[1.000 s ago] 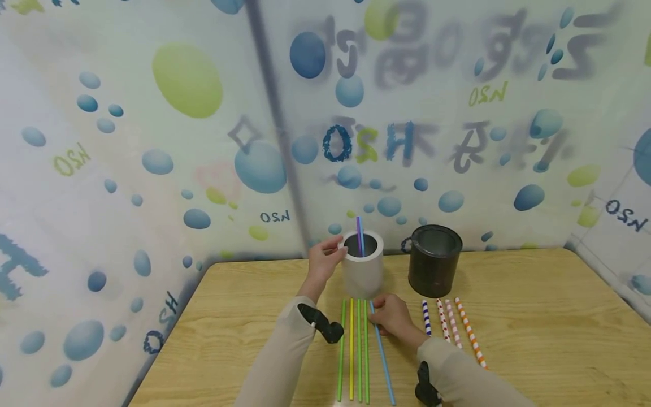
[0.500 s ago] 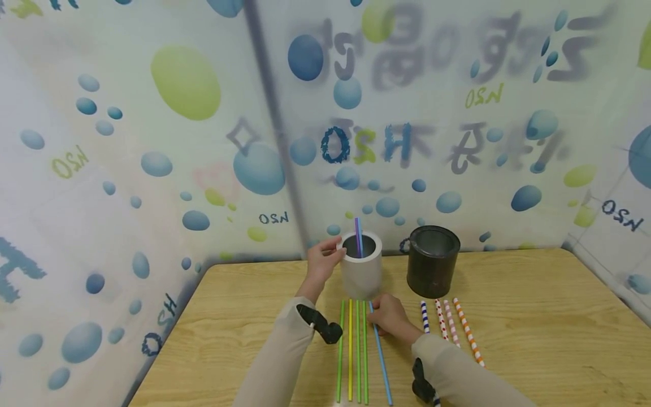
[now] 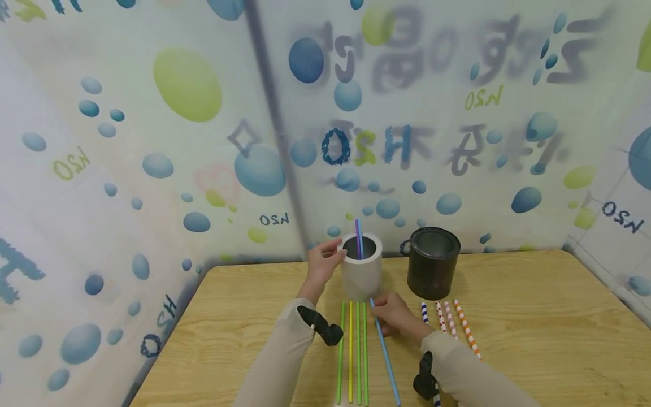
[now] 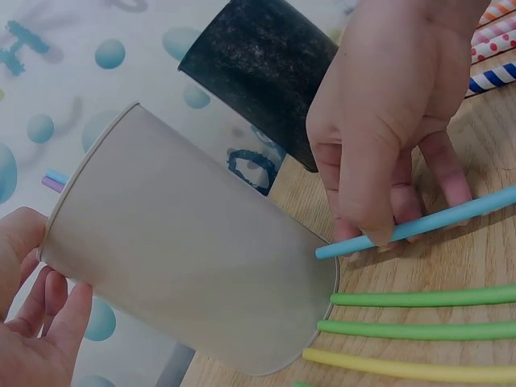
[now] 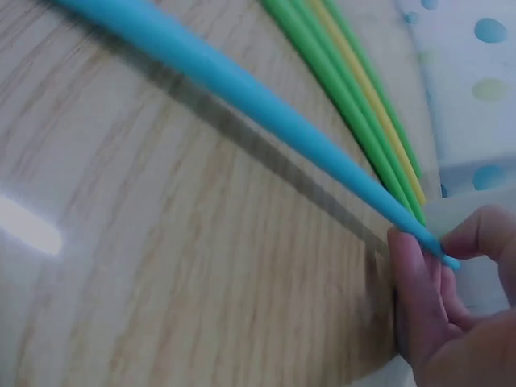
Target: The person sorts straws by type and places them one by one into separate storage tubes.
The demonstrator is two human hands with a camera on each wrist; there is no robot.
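My right hand (image 3: 398, 314) pinches a light blue straw (image 3: 387, 357) close to its far end, between thumb and fingertips. In the right wrist view a shadow runs beside this straw (image 5: 274, 117), so part of it is off the wood. With thumb and fingers at the rim, my left hand (image 3: 320, 265) holds a pale grey cup (image 3: 362, 281) by its left side. Inside that cup stand a purple and a blue straw (image 3: 358, 234). Several green straws (image 3: 359, 353) and a yellow straw (image 3: 351, 353) lie side by side before the cup.
To the cup's right stands a black can (image 3: 431, 274) with a ring on its side. Striped and dotted straws, one of them orange and white (image 3: 467, 328), lie partly under my right forearm. A patterned wall (image 3: 203, 141) rises behind the wooden table (image 3: 229, 328).
The near end of the pinched blue straw has swung to the right, away from the green ones. My right hand has shifted slightly right; the left stays at the cup's rim.
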